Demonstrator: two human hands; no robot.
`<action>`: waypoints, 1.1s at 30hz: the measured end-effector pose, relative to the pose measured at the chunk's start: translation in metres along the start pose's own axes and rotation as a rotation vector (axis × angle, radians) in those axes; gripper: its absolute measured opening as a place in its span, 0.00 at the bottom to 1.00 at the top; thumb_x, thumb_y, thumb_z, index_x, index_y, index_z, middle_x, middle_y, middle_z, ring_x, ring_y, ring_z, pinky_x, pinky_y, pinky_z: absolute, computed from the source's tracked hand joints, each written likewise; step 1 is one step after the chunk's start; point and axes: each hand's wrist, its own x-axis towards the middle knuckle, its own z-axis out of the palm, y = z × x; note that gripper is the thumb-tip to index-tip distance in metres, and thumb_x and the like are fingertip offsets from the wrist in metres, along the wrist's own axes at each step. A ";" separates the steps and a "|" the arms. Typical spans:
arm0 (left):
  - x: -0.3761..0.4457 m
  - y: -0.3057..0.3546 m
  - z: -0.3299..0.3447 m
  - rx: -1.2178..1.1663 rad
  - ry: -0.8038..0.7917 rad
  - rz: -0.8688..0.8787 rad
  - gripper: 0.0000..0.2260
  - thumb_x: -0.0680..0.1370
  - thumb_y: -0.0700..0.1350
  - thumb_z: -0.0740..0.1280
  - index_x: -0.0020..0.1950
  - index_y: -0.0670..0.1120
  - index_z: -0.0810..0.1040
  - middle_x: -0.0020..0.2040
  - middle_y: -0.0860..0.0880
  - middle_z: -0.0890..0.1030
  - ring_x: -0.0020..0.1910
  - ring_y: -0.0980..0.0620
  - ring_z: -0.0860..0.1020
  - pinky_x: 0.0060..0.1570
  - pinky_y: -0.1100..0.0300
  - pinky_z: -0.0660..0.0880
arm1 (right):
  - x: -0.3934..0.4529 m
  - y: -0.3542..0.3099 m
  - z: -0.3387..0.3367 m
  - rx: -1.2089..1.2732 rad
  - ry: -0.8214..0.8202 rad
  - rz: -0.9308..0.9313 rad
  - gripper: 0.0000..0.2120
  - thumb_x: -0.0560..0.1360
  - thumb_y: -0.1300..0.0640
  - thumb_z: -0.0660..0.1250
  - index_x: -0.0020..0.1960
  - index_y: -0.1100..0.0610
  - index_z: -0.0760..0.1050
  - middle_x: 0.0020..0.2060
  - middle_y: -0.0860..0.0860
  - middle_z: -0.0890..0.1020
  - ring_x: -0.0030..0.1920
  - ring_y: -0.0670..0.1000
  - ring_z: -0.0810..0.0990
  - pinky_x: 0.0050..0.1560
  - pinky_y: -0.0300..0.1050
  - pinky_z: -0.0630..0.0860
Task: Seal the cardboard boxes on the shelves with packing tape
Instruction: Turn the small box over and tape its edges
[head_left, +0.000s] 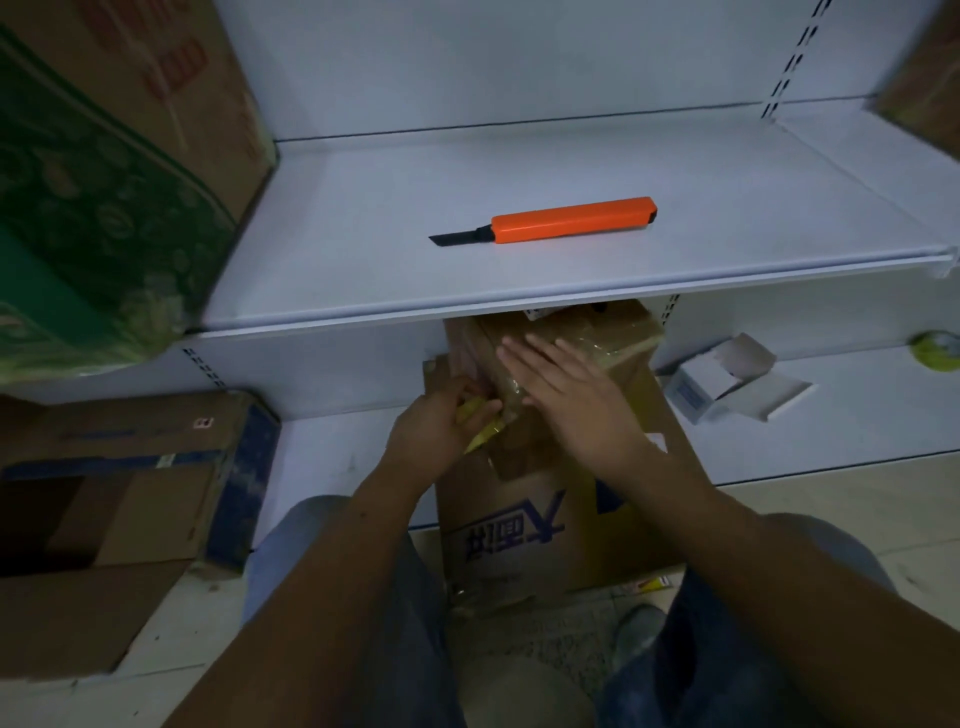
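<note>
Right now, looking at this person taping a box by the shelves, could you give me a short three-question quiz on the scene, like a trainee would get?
1. True or false: the orange-handled utility knife lies on the white metal upper shelf, blade out, with no hand on it.
2. Which hand lies flat, fingers straight, on the small brown cardboard box wrapped in clear tape? A) left hand B) right hand
3. What does the left hand grip beside that box?

Key:
1. True.
2. B.
3. A yellowish roll of packing tape, mostly hidden by the fingers.
</note>
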 end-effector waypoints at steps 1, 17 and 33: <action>0.001 -0.001 -0.001 -0.020 0.009 -0.018 0.18 0.79 0.62 0.63 0.63 0.52 0.76 0.57 0.49 0.82 0.53 0.48 0.80 0.51 0.55 0.77 | 0.004 -0.001 -0.001 0.028 -0.001 0.035 0.26 0.83 0.54 0.58 0.79 0.54 0.57 0.77 0.50 0.62 0.77 0.52 0.60 0.78 0.49 0.52; -0.007 0.017 -0.001 -0.558 -0.171 -0.123 0.09 0.80 0.45 0.69 0.58 0.44 0.78 0.44 0.48 0.82 0.33 0.53 0.83 0.31 0.56 0.82 | 0.070 0.011 -0.123 -0.029 0.238 0.242 0.25 0.81 0.46 0.56 0.75 0.55 0.66 0.70 0.53 0.73 0.70 0.57 0.69 0.72 0.55 0.63; -0.009 0.013 -0.002 -0.695 -0.330 -0.212 0.11 0.83 0.44 0.65 0.61 0.40 0.74 0.45 0.31 0.82 0.41 0.35 0.82 0.33 0.52 0.81 | -0.036 -0.066 -0.061 0.069 0.000 0.508 0.21 0.78 0.42 0.59 0.60 0.57 0.73 0.52 0.56 0.75 0.49 0.55 0.80 0.34 0.42 0.76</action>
